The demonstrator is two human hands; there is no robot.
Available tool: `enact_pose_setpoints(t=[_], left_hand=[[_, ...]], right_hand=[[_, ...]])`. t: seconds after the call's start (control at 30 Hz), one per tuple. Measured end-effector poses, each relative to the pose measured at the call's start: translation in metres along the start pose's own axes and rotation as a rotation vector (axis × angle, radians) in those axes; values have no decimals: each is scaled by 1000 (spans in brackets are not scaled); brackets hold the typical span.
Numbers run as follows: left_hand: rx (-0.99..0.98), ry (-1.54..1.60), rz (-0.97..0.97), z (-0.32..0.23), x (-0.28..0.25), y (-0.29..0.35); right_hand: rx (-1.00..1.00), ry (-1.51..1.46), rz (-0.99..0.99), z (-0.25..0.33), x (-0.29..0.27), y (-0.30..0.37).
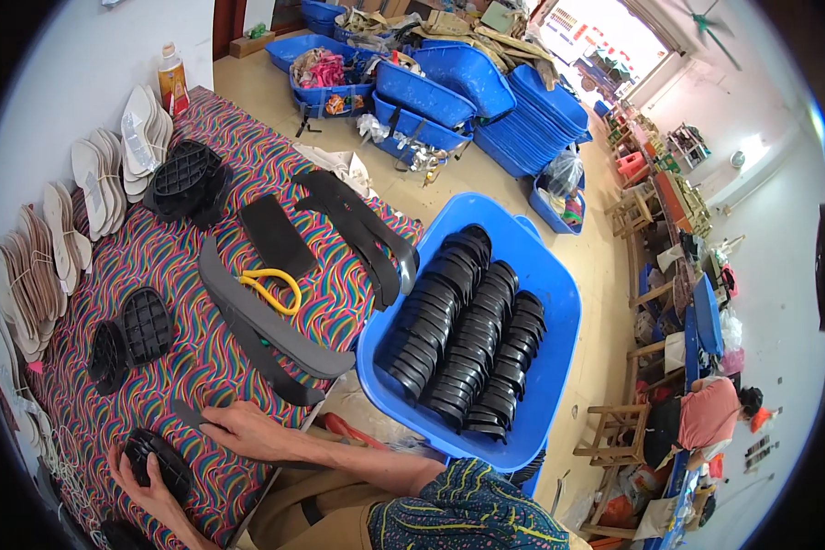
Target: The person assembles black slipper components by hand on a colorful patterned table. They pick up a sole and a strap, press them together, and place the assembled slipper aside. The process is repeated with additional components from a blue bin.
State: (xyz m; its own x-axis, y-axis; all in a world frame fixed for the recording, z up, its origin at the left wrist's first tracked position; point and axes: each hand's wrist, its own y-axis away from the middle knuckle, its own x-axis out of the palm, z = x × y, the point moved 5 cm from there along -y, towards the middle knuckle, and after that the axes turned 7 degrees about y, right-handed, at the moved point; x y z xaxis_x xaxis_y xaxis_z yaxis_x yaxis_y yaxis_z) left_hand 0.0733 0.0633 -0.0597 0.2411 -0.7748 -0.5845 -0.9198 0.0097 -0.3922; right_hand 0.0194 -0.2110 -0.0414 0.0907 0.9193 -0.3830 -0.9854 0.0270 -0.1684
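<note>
My left hand (148, 488) is curled round a black moulded heel block (176, 469) with a gridded face, low on the table at the near left. Just beyond it, my right hand (246, 431) pinches a dark grey flat strip (187, 414) whose end sticks out to the left. Two more gridded black blocks, a larger one (147, 325) and a smaller one (107, 357), lie further up the patterned cloth. Long curved grey strips (280, 325) rest beside my right hand, with a yellow-handled tool (289, 291) lying against them.
A blue tub (564, 357) with rows of black curved pieces (458, 330) stands right of the table. Bundled insoles (101, 179) and an orange bottle (172, 81) line the wall side. Black strips (362, 234) and a rectangular pad (277, 236) lie beyond. Someone (706, 412) sits far right.
</note>
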Motion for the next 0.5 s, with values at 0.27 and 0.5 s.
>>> enact_pose_setpoints(t=[0.27, 0.5], left_hand=[[8, 40, -19, -4, 0, -2], [101, 140, -40, -12, 0, -3]], right_hand=[[27, -4, 19, 4, -4, -1], [27, 7, 21, 4, -6, 0]])
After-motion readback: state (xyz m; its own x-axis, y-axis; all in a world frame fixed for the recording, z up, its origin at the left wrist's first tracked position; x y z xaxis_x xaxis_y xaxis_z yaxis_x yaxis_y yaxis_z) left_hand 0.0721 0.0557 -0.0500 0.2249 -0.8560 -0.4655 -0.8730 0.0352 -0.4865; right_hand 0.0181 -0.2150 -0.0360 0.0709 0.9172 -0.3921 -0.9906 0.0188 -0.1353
